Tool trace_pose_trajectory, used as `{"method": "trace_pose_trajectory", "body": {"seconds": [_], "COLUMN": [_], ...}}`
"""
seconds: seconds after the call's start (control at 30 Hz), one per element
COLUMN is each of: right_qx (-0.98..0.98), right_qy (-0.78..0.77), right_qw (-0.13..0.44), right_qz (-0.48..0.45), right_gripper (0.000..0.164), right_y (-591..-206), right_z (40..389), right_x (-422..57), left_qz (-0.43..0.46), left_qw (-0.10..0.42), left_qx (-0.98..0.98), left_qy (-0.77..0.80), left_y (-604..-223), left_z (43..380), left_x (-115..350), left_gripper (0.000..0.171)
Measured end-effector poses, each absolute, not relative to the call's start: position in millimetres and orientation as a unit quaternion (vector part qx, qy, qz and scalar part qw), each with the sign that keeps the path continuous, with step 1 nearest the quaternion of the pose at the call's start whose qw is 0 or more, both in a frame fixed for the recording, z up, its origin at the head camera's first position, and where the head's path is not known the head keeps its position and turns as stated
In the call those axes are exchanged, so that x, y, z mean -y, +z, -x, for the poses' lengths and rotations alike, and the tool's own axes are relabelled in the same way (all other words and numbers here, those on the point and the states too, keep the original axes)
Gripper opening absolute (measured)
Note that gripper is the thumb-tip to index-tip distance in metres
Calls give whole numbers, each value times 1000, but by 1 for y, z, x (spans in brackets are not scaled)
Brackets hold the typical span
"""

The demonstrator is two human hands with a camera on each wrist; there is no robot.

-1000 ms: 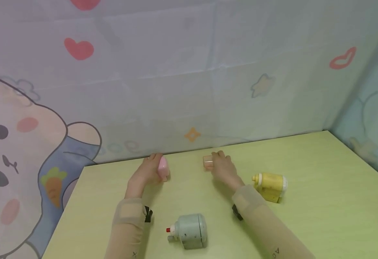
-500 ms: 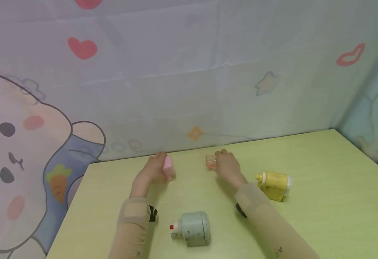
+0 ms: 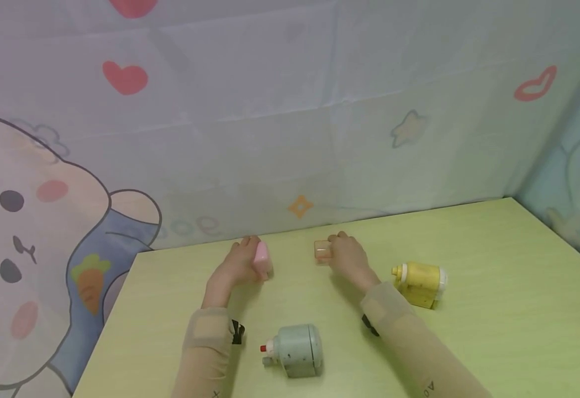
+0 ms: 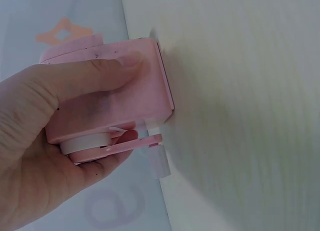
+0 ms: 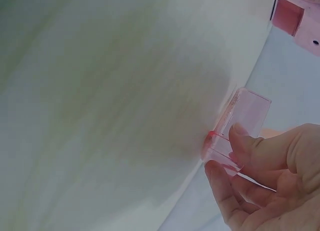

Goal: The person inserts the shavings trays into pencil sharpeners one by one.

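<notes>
My left hand [image 3: 235,263] grips a pink crank pencil sharpener [image 4: 115,101] at the back of the table. Its thumb lies along one flat side, and fingers curl beneath near the white ring and the crank arm [image 4: 131,144] with its pale knob. My right hand [image 3: 351,258] pinches a small clear pinkish plastic box [image 5: 251,110], like a shavings drawer, between thumb and fingers; one edge is right at the tabletop. A gap separates the two in the head view. In the right wrist view, part of the sharpener with a square opening [image 5: 288,17] shows at the top corner.
A grey-green crank sharpener [image 3: 297,351] lies between the forearms near the front. To the right of my right wrist is a yellow one [image 3: 421,283]. The pale green table [image 3: 509,276] ends at a printed cloth backdrop [image 3: 250,138].
My left hand has moved slightly right with the pink sharpener, narrowing the gap to the clear box. The right hand keeps its pinch on the box. The head view has shifted a little.
</notes>
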State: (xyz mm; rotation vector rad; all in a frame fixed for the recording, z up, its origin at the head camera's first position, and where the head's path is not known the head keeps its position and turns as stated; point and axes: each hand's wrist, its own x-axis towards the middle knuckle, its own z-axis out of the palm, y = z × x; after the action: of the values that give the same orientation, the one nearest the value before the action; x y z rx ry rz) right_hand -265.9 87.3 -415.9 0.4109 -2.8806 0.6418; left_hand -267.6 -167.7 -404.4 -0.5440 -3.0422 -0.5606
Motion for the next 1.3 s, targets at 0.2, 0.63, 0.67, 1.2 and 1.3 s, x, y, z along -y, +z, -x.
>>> {"method": "trace_pose_trajectory", "body": {"seconds": [0.2,0.63,0.67,1.2,1.3], "right_qx": [961,962,961,957,957], "right_qy": [204,167,163,179,185], "right_qw": [103,109,109,100,99], "right_qz": [-156,-189,-192,-204,-200], "right_gripper": [50,40,41,58,56], "right_y": [-419,-420,-419,-423,-422], "right_z": [265,260,260,256,253], "right_x": [-85,-71,-70,-52,-50], "left_qz": [180,187,185,183,183], "left_qw": [5,8,7,12,12], "left_qx": [968,965,966,964,965], "left_qy": [-175,-182,-181,-191,-187], "left_y": [-406,-409,-409,-409,-410], "left_z": [267,266,266,262,262], "left_x": [164,156,155,147,147], "left_gripper": [74,72,72,70,70]}}
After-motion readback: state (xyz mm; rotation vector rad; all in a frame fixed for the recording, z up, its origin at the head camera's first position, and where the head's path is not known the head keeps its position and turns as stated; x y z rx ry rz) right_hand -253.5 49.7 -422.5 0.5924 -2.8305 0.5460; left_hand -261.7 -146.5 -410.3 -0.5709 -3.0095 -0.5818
